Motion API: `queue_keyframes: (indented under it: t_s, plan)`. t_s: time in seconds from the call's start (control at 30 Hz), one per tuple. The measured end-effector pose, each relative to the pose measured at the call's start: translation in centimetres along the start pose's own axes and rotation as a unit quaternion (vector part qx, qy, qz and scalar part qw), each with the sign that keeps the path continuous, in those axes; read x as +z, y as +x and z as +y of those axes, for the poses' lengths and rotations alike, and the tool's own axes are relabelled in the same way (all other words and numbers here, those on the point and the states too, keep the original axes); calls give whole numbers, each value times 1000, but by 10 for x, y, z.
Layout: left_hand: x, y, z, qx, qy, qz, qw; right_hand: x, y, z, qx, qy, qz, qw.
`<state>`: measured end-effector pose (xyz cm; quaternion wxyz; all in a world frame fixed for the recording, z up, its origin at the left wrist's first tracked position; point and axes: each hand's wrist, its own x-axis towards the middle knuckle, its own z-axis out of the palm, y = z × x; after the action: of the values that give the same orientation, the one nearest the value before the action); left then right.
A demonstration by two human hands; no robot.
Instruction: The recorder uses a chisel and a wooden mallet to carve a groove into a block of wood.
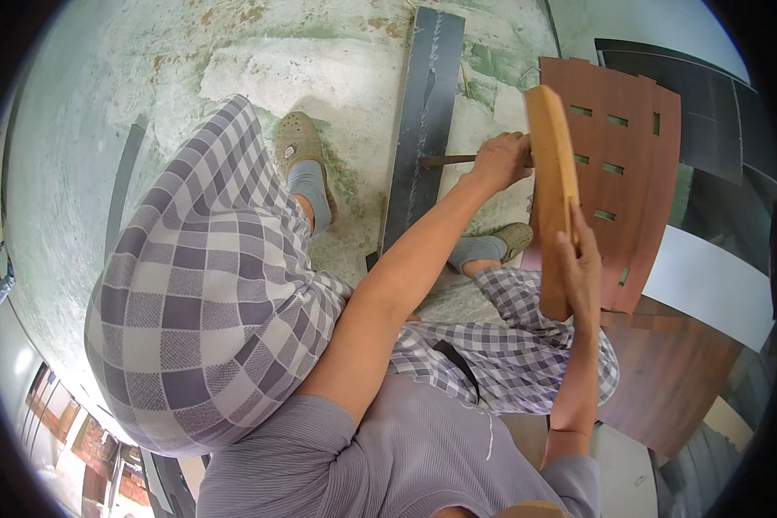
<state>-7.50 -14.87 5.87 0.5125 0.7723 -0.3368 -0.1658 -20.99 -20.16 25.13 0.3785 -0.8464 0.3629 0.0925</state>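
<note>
My left hand (502, 162) is closed around a narrow brown chisel (449, 161). The chisel's tip meets a long dark grey board (432, 95) lying on the floor between my feet. Along the board's face runs a rough, pale, chipped line. My right hand (581, 268) grips the lower part of a thick wooden block (551, 164), which is raised upright. The block's upper part is just right of my left hand and hides the chisel's rear end; whether they touch I cannot tell.
A reddish-brown slotted panel (639, 164) lies on the right. Around it are black panels (708, 112), a white sheet (708, 276) and a brown wooden panel (673, 371). A thin grey strip (125, 181) lies on the stained floor (69, 198) at left. My checked trousers and green clogs flank the board.
</note>
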Motion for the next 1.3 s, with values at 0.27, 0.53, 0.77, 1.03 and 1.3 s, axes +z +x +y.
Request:
queue_keyframes:
  t_s: [0.27, 0.53, 0.77, 1.03, 1.3]
  plan:
    - [-13, 9, 11, -7, -8, 114, 993, -14, 2, -21, 5, 75, 42, 996]
    - [-42, 28, 8, -62, 11, 280, 958, -12, 0, -26, 9, 112, 25, 993]
    - [-46, 33, -8, -92, 69, 351, 929, -14, 1, -33, 11, 85, 29, 996]
    - [-42, 26, -9, -88, 74, 358, 927, 1, -2, -48, -69, 37, -19, 997]
    - [-37, 30, -6, -100, 94, 357, 924, -1, -3, -53, -109, 57, 33, 992]
